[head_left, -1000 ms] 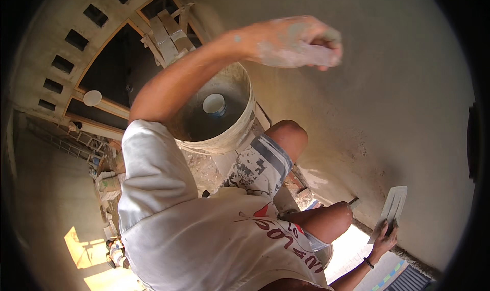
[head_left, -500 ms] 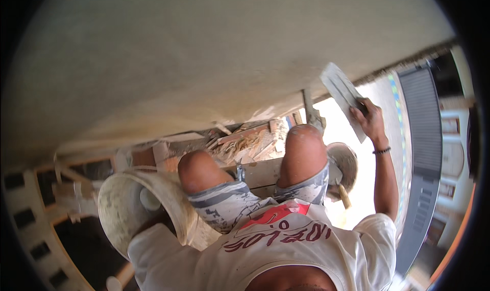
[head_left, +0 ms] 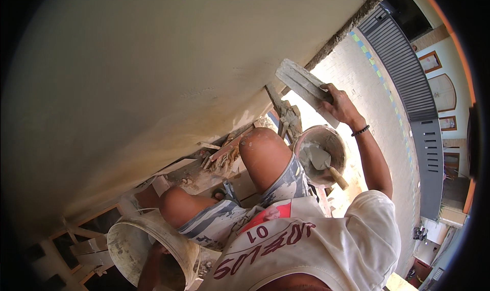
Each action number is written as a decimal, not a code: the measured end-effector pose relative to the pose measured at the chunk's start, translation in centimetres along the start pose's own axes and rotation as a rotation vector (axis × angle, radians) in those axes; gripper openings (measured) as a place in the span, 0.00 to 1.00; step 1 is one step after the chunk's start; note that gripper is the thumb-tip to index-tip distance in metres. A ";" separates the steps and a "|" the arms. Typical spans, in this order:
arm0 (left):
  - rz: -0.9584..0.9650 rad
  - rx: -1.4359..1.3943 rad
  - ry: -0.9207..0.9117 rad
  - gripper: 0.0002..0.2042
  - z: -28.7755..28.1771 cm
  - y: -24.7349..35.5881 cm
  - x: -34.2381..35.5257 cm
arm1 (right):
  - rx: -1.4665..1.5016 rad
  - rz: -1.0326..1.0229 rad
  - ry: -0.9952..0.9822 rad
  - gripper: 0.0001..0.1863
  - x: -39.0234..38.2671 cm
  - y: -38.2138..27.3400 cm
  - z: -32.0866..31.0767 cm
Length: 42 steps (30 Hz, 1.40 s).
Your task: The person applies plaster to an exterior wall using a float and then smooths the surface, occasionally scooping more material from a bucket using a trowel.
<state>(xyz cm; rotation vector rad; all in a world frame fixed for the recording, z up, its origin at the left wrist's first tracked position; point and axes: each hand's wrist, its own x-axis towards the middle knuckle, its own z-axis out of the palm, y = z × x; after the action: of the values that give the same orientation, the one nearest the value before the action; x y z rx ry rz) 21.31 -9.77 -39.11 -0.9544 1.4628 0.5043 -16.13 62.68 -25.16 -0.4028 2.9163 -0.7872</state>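
The grey wall (head_left: pixel 153 76) spreads beyond and to the left of the mortar bucket (head_left: pixel 337 140), which sits just beside your right knee (head_left: pixel 263 145). The pale tub (head_left: pixel 122 242) stands well to the left of the mortar bucket, with your left hand (head_left: pixel 159 248) down inside it, too shadowed to tell whether it grips anything. The float (head_left: pixel 301 81) is farther out than the mortar bucket, your right hand (head_left: pixel 339 105) closed around its handle. Its long axis slants from near the wall back toward the mortar bucket's far side, so most of the blade lies ahead and left of your grip; whether its tip touches the wall cannot be told. Your right hand is the nearer one to the mortar bucket, where the trowel (head_left: pixel 338 178) lies, wooden handle over the near rim.
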 end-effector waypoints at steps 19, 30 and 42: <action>1.469 0.777 0.416 0.16 3.1 49.4 -34.1 | 1.435 0.823 0.628 0.16 -7.4 6.5 9.6; 1.518 0.693 0.089 0.35 23.0 61.8 -21.6 | 1.386 0.773 0.654 0.18 -7.8 1.7 10.1; 1.548 0.538 -0.098 0.22 20.7 62.0 -19.7 | -0.316 0.651 -0.368 0.18 -21.3 6.7 12.2</action>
<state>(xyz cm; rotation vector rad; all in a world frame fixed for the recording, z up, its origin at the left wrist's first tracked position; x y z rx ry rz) -17.52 46.32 -37.62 0.7931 1.8869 1.1135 4.70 68.24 -38.57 0.3433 2.5560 -0.1387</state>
